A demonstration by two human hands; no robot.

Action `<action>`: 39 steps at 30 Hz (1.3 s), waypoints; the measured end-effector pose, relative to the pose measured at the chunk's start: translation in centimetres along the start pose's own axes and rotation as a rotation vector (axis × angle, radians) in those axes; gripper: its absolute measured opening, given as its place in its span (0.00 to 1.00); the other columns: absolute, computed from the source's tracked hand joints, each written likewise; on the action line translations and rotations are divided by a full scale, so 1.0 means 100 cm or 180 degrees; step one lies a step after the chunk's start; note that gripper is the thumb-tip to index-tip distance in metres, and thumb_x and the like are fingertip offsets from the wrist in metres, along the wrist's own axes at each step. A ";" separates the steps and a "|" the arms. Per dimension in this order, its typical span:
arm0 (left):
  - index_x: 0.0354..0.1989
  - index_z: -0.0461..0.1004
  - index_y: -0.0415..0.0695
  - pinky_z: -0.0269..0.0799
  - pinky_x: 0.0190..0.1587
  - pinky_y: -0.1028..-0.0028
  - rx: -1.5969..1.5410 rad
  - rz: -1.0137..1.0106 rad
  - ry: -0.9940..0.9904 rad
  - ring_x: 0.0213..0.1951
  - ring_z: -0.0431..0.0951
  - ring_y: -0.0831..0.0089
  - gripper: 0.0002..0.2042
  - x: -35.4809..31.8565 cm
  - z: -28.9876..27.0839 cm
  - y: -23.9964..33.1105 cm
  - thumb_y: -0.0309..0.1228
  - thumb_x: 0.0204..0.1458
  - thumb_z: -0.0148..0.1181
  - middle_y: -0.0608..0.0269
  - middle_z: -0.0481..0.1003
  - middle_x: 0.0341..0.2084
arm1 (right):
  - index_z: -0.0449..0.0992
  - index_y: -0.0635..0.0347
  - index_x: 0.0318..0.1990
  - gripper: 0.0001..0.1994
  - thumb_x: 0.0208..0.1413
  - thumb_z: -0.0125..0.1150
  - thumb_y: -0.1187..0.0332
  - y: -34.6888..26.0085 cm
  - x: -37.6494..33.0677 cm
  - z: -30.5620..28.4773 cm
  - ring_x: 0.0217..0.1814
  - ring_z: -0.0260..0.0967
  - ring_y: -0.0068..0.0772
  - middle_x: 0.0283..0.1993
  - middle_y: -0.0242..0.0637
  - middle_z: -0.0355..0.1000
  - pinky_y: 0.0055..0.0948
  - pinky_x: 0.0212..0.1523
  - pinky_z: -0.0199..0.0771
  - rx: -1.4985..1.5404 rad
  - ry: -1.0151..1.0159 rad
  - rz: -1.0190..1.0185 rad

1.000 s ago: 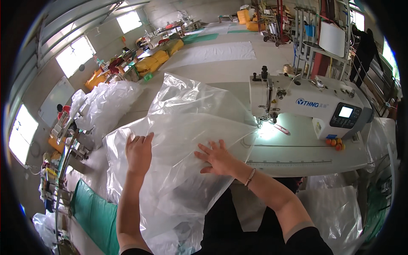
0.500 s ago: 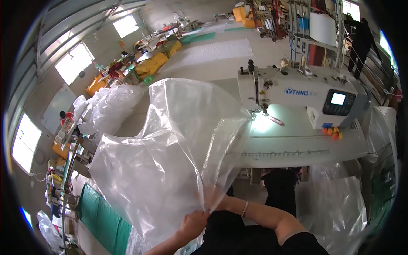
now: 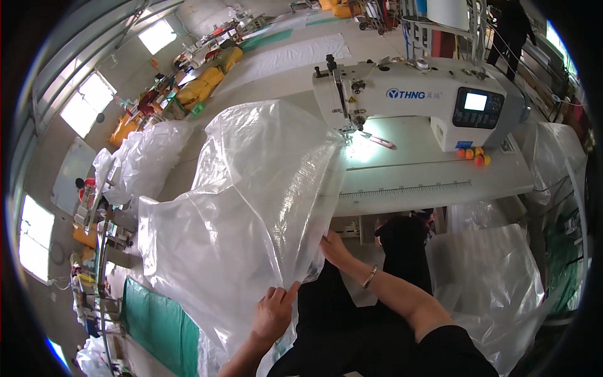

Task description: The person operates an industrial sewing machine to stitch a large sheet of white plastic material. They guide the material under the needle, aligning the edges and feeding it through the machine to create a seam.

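Above both hands: clear plastic sheet (image 3: 251,207); left hand (image 3: 273,312), right hand (image 3: 335,248) pinching its lower edge.

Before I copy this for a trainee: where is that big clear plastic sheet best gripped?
Probably along its near, lower edge, from below on the person's side. The clear plastic sheet drapes off the sewing table toward the lap, so that edge hangs free. The left hand and right hand already pinch it there, spaced apart; the far end lies near the sewing machine needle.
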State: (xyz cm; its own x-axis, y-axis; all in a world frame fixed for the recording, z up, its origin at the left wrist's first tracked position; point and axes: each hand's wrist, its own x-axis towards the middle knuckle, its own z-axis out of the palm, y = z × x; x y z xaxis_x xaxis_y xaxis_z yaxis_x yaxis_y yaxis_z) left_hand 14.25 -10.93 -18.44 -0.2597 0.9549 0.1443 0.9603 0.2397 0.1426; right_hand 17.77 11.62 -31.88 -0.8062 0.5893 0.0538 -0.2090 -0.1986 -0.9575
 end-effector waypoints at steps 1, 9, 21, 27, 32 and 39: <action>0.52 0.72 0.42 0.74 0.31 0.66 0.0046 0.0004 -0.0021 0.31 0.71 0.64 0.22 -0.001 0.002 0.001 0.21 0.44 0.53 0.62 0.66 0.25 | 0.64 0.64 0.60 0.22 0.63 0.53 0.61 -0.002 -0.007 0.004 0.57 0.68 0.36 0.55 0.42 0.70 0.35 0.57 0.67 0.0941 -0.0045 0.0459; 0.57 0.69 0.40 0.75 0.30 0.66 -0.0328 0.0136 -0.0144 0.34 0.73 0.61 0.26 -0.011 0.042 0.035 0.24 0.44 0.54 0.60 0.69 0.29 | 0.66 0.64 0.58 0.24 0.67 0.45 0.53 -0.034 -0.056 -0.006 0.55 0.68 0.31 0.52 0.37 0.70 0.34 0.57 0.69 0.2608 -0.0261 0.1238; 0.52 0.72 0.45 0.66 0.53 0.53 -0.0641 0.1093 -0.0020 0.58 0.66 0.52 0.20 0.230 0.030 -0.001 0.42 0.54 0.56 0.53 0.69 0.54 | 0.72 0.67 0.49 0.14 0.64 0.51 0.65 -0.073 -0.073 -0.028 0.43 0.75 0.31 0.42 0.38 0.74 0.32 0.43 0.78 0.1822 0.0087 0.1704; 0.55 0.71 0.46 0.59 0.59 0.45 0.0199 0.0550 -0.0269 0.65 0.57 0.53 0.25 0.204 0.030 -0.022 0.46 0.52 0.58 0.56 0.66 0.59 | 0.74 0.69 0.48 0.15 0.65 0.50 0.65 -0.084 -0.096 -0.087 0.36 0.75 0.29 0.39 0.39 0.75 0.29 0.41 0.75 0.1382 0.0160 0.1767; 0.49 0.70 0.41 0.68 0.54 0.56 0.0633 0.1068 -0.1702 0.57 0.66 0.57 0.17 0.283 0.003 -0.020 0.38 0.55 0.55 0.59 0.71 0.49 | 0.76 0.69 0.46 0.15 0.64 0.52 0.64 -0.077 -0.095 -0.090 0.35 0.73 0.25 0.36 0.36 0.75 0.26 0.37 0.73 0.1126 0.0199 0.1681; 0.48 0.72 0.41 0.67 0.55 0.62 -0.0354 0.1065 0.0370 0.54 0.68 0.60 0.16 0.354 0.069 -0.030 0.35 0.54 0.55 0.59 0.71 0.47 | 0.77 0.66 0.46 0.16 0.61 0.57 0.61 -0.098 -0.095 -0.099 0.35 0.69 0.19 0.34 0.30 0.74 0.23 0.38 0.69 -0.0135 0.0159 0.2057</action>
State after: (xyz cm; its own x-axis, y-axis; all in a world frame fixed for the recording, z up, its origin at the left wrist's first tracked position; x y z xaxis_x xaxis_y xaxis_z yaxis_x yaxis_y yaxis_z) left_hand 2.86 23.39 -20.48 0.0509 0.9493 0.3102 0.9788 -0.1092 0.1733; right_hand 32.99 15.69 -25.86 -0.7352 0.3972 -0.5493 0.3325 -0.4948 -0.8029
